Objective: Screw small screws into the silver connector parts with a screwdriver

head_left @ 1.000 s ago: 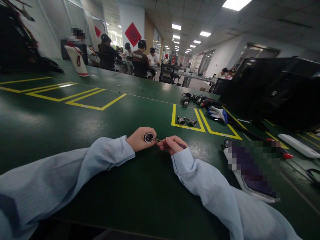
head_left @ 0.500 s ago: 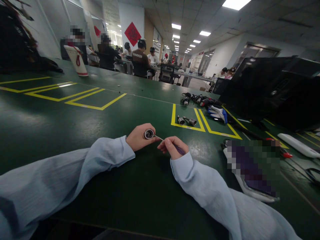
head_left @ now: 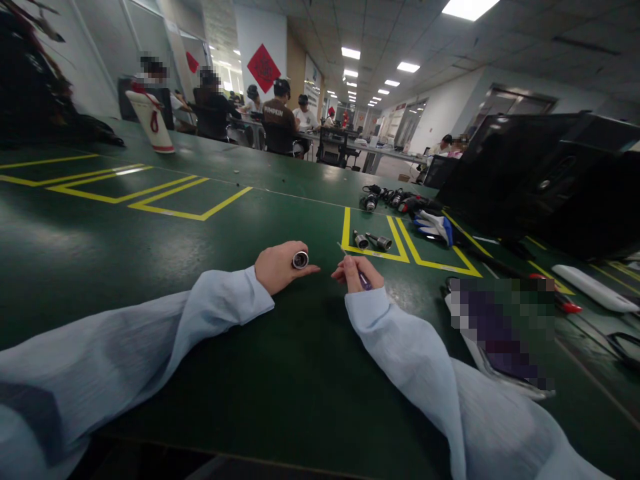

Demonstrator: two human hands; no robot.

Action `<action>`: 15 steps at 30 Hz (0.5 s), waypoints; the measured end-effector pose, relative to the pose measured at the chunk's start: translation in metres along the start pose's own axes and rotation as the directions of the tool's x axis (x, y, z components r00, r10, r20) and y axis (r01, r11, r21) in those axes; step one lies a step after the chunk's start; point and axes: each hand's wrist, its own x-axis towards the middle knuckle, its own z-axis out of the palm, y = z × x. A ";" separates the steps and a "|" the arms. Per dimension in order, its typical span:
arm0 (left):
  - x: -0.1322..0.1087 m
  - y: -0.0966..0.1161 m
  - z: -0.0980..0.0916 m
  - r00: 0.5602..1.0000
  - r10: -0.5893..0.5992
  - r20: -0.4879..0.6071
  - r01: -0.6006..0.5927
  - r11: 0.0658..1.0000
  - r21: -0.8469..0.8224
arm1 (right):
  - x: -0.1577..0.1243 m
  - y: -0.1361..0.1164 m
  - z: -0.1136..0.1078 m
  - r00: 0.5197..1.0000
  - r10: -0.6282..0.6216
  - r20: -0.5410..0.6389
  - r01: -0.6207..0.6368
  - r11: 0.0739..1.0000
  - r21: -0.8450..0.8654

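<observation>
My left hand is closed around a round metal cable connector, its open end facing me and its dark inside showing. Apart from it, to the right, my right hand pinches a small screwdriver with a purple handle. The thin shaft points up and to the left, clear of the connector. Beyond my right hand, two similar metal connectors, one on the left and one on the right, lie inside a yellow taped outline.
Farther back on the green table lie connectors with black cables and a blue-and-white glove. A phone-like device is at the right. A white cup stands back left. People sit at other desks beyond.
My right hand has drawn the screwdriver away from the connector, and its shaft now tilts more upward. My left hand still holds the connector, its thumb stretched to the right.
</observation>
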 end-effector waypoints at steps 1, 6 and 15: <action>0.005 -0.001 0.002 1.000 0.007 0.020 -0.007 1.000 -0.018 | 0.010 0.006 -0.002 0.998 0.003 -0.056 -0.005 1.000 -0.024; 0.034 -0.006 0.018 0.996 0.074 0.048 -0.064 0.982 -0.179 | 0.065 0.044 -0.034 0.971 -0.037 -0.235 -0.046 0.939 -0.341; 0.088 0.009 0.061 0.992 0.113 0.048 -0.098 0.964 -0.248 | 0.118 0.101 -0.074 0.975 0.055 -0.216 -0.178 0.774 -0.607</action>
